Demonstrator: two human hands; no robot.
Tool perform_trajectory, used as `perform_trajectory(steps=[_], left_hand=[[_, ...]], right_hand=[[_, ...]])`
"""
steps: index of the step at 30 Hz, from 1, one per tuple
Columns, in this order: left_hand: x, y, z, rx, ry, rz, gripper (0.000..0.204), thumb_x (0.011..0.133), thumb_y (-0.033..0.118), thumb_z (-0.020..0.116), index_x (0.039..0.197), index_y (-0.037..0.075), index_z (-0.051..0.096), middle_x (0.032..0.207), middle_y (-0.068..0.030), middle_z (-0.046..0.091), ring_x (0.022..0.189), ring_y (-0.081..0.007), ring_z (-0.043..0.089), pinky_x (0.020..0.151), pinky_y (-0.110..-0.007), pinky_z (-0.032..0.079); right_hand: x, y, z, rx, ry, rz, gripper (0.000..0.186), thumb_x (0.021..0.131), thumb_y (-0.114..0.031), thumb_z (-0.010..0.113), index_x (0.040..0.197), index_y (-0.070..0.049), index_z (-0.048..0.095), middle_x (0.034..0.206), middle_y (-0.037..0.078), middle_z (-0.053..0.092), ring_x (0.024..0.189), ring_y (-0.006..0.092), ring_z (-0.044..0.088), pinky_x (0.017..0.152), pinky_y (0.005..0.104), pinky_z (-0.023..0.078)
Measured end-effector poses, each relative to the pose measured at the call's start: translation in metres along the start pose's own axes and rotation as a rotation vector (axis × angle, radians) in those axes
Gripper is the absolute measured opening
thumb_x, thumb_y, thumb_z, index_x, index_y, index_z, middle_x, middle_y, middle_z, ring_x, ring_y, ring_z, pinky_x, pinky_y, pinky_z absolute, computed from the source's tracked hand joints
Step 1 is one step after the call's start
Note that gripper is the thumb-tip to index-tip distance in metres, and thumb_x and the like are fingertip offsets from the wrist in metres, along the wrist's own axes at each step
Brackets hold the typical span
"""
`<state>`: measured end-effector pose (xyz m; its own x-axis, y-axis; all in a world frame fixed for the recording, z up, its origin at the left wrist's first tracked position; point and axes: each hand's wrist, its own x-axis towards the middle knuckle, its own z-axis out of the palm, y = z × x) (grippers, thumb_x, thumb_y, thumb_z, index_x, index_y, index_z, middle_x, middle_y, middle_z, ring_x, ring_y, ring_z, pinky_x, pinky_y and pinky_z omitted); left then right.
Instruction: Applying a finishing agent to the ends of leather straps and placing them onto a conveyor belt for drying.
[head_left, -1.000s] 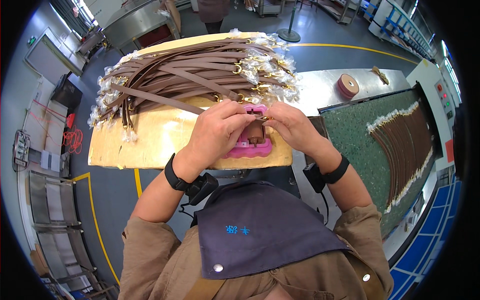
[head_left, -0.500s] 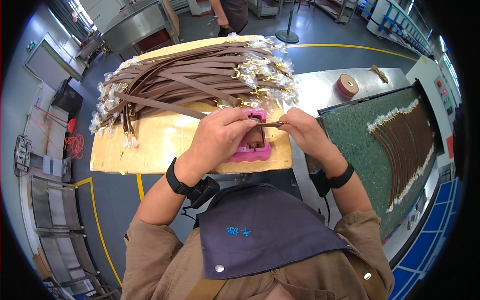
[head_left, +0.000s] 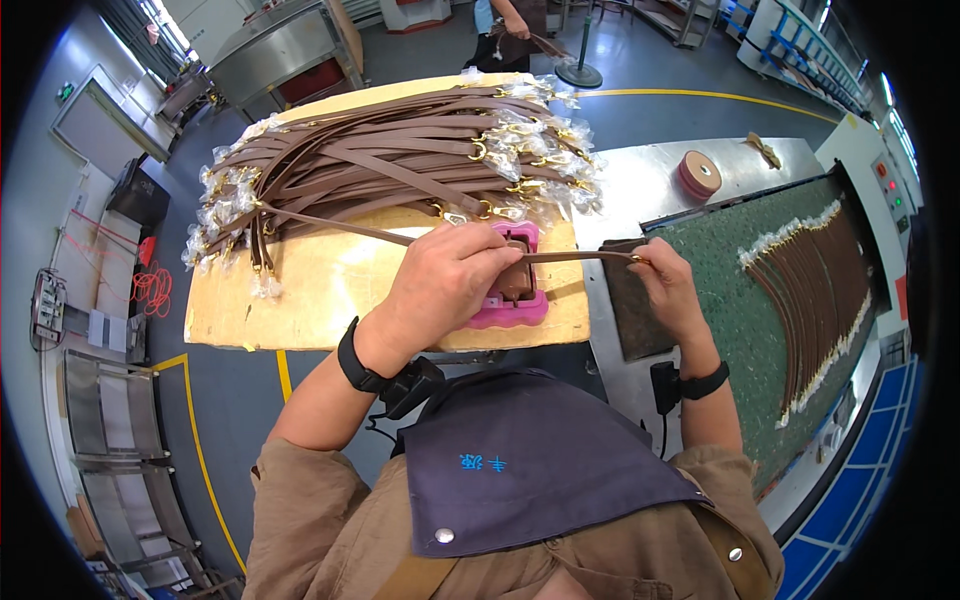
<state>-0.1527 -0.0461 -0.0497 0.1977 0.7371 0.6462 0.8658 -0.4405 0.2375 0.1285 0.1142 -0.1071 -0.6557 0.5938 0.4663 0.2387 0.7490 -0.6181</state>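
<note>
A brown leather strap [head_left: 580,256] is stretched level between my two hands. Closed around it is my left hand [head_left: 450,268], just over a pink holder [head_left: 508,316] with a brown roller in it. My right hand [head_left: 668,285] pinches the strap's end, where a bit of gold metal shows, over the metal surface. The strap's other part runs left from under my left hand toward a pile of brown straps [head_left: 370,160]. Many of these have gold hooks wrapped in clear plastic. My left fingers hide part of the strap and the holder.
Straps hang in a row [head_left: 815,300] on a green belt [head_left: 710,245] to the right. A reddish roll [head_left: 698,175] stands on the metal table [head_left: 640,180], with a dark pad [head_left: 635,315] near my right hand. Beyond the board [head_left: 290,320], another person's hand [head_left: 516,25] holds straps.
My right hand has moved right with the strap end, so a longer stretch shows between my hands. My left hand stays over the pink holder. The other person has moved right; straps now show there.
</note>
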Motion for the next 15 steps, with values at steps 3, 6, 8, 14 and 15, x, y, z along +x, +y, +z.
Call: perform_trajectory(steps=[3,6,8,14,15], left_hand=[[-0.001,-0.001,0.003,-0.008,0.01,0.017,0.023,0.072,-0.001,0.07,0.093,0.005,0.072,0.089,-0.0072,0.067,0.082,-0.0265,0.066,0.07,-0.036,0.054],[0.0,-0.001,0.003,-0.004,0.021,0.042,0.022,0.072,-0.001,0.07,0.093,0.005,0.072,0.088,-0.007,0.066,0.081,-0.0262,0.066,0.07,-0.037,0.053],[0.001,-0.001,0.002,0.004,0.025,0.048,0.022,0.072,-0.001,0.07,0.093,0.005,0.071,0.088,-0.0069,0.066,0.081,-0.026,0.066,0.069,-0.037,0.053],[-0.001,0.001,-0.002,0.013,0.028,0.039,0.021,0.072,-0.001,0.07,0.092,0.005,0.071,0.087,-0.006,0.066,0.079,-0.0248,0.065,0.068,-0.036,0.053],[-0.001,0.002,-0.002,0.012,0.022,0.038,0.022,0.071,-0.001,0.069,0.092,0.005,0.071,0.087,-0.0057,0.066,0.079,-0.0246,0.065,0.068,-0.036,0.053]], right_hand=[[-0.009,0.006,-0.006,-0.006,0.04,0.025,0.008,0.087,-0.001,0.064,0.093,0.002,0.059,0.079,0.012,0.052,0.071,0.0265,0.053,0.066,0.0334,0.044],[-0.019,0.015,-0.011,-0.018,0.073,0.074,0.008,0.087,-0.001,0.064,0.092,0.002,0.059,0.077,0.011,0.05,0.07,0.0246,0.052,0.065,0.0321,0.043],[-0.025,0.021,-0.016,-0.013,0.091,0.096,0.007,0.088,-0.001,0.063,0.092,0.002,0.059,0.077,0.01,0.049,0.069,0.0234,0.051,0.065,0.0315,0.042],[-0.047,0.047,-0.031,-0.02,0.171,0.252,0.005,0.092,-0.003,0.058,0.093,0.002,0.058,0.077,0.006,0.047,0.069,0.0157,0.047,0.063,0.0278,0.04],[-0.052,0.055,-0.033,-0.027,0.205,0.24,0.006,0.093,-0.004,0.059,0.094,0.002,0.058,0.077,0.004,0.046,0.069,0.0119,0.045,0.062,0.026,0.038]])
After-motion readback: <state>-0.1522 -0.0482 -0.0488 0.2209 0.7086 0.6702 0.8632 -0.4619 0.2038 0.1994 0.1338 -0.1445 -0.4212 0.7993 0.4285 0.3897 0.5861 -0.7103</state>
